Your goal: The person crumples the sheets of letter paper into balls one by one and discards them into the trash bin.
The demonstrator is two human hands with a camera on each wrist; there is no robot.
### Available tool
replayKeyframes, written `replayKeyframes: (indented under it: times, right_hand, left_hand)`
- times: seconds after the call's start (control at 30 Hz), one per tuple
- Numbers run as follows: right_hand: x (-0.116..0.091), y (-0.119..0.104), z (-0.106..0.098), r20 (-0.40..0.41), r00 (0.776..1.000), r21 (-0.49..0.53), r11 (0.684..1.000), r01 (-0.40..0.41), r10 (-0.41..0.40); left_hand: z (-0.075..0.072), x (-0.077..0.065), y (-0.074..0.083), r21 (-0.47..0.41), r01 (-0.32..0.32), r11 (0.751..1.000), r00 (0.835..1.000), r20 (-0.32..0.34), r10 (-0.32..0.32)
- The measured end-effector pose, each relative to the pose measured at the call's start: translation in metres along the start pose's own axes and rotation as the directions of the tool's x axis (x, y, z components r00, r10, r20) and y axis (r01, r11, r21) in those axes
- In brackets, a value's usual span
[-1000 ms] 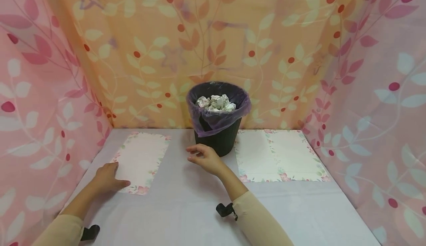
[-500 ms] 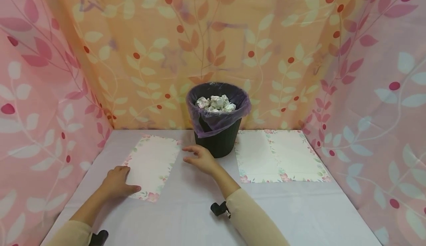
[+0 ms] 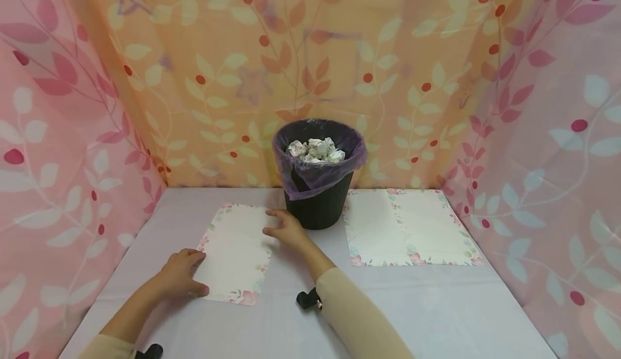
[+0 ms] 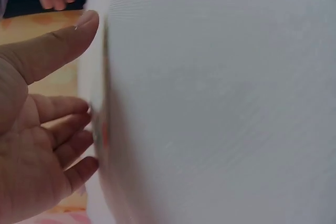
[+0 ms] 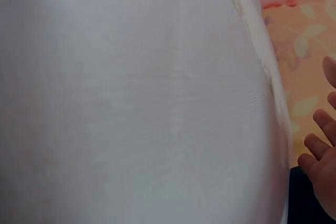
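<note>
A white sheet of paper (image 3: pixel 236 254) with a floral border lies left of centre on the table. My left hand (image 3: pixel 178 277) touches its left edge, fingertips and thumb at the border. In the left wrist view the left hand's fingers (image 4: pixel 73 150) are loosely bent and the thumb is apart from them, right at the surface. Close by the sheet's upper right edge is my right hand (image 3: pixel 289 233), fingers loosely extended and pointing left, gripping nothing. The right wrist view shows that hand's fingers (image 5: pixel 323 124) spread at the frame's right side.
Behind my right hand stands a black bin (image 3: pixel 322 205) with a purple liner (image 3: pixel 310 180), holding crumpled paper (image 3: pixel 317 150). Two more floral sheets (image 3: pixel 432 229) lie side by side at right. Patterned cloth (image 3: pixel 218 95) encloses the table at the back and sides.
The sheet has slid right and toward me along with my left hand, turning slightly upright. My right hand has shifted a little left, so the sheet now reaches its fingertips.
</note>
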State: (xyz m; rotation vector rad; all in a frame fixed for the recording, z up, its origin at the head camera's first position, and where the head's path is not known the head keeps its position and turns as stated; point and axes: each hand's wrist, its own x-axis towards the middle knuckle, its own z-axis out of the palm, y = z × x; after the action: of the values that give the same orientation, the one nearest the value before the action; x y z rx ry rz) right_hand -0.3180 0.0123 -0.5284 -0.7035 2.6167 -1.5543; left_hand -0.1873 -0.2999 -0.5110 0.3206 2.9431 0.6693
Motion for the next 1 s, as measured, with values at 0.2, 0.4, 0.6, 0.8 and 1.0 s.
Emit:
replayKeyframes:
  times: [0.2,0.4,0.6,0.8,1.0]
  right_hand:
    - [0.008,0.009,0.006,-0.006,1.0,-0.042,0.999,-0.019,0.018]
    - [0.012,0.015,0.014,0.032,0.998,-0.042,0.997,-0.06,0.062]
    - [0.02,0.014,0.015,0.066,0.995,-0.143,0.988,-0.064,0.074]
    - [0.025,0.014,0.013,0.118,0.989,-0.219,0.974,-0.059,0.087]
    - [0.025,0.017,0.017,0.239,0.968,-0.447,0.893,0.042,0.074]
  left_hand:
    - [-0.013,-0.003,-0.012,-0.18,-0.007,0.984,0.996,0.088,0.024]
    - [-0.016,-0.006,-0.037,-0.272,-0.109,0.956,0.984,0.105,0.142]
    - [-0.014,-0.01,-0.048,-0.379,-0.11,0.919,0.973,0.147,0.177]
    - [-0.014,-0.009,-0.042,-0.286,-0.127,0.95,0.977,0.127,0.169]
    - [-0.012,-0.009,-0.04,-0.27,-0.126,0.955,0.979,0.121,0.164]
